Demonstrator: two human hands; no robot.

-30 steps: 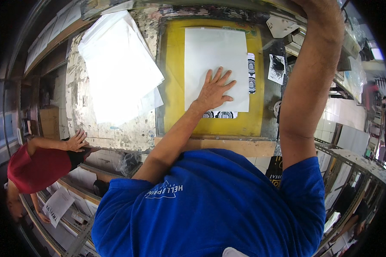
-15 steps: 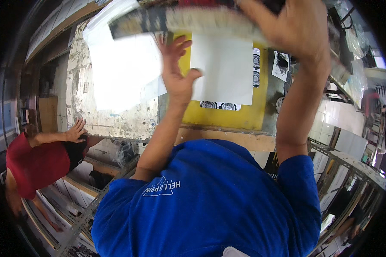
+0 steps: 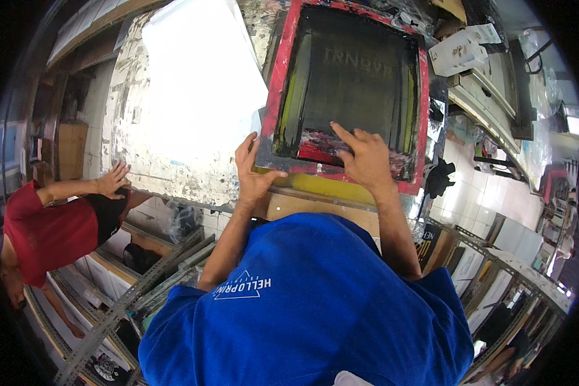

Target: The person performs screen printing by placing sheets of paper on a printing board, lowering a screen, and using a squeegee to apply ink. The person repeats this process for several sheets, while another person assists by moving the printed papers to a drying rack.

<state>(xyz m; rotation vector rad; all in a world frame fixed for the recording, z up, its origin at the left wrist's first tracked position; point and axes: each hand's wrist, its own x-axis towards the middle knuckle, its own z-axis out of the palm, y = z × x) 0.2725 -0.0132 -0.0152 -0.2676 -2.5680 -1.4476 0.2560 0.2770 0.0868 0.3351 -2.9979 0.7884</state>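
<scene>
A red-edged screen-printing frame (image 3: 422,122) lies flat, its dark ink-smeared mesh (image 3: 354,83) facing up. Inside its near end rests a red, ink-stained squeegee (image 3: 315,147). My right hand (image 3: 367,159) is over the squeegee, index finger stretched out and thumb apart; whether it presses on the squeegee I cannot tell. At the frame's near left corner is my left hand (image 3: 254,174), with fingers and thumb spread around the corner. A yellow board (image 3: 325,187) shows under the frame's near edge. The frame hides the white sheet beneath.
Large white sheets (image 3: 199,90) lie on the paint-stained table (image 3: 119,135) to the left. A person in a red top (image 3: 51,225) rests a hand on that table's near left corner. Metal racks (image 3: 508,270) stand at the right, and a white container (image 3: 457,55) sits beyond the frame.
The raised screen frame has come down flat over the white sheet and yellow board. My right hand has moved from high up down to the squeegee; my left has lowered to the frame's corner.
</scene>
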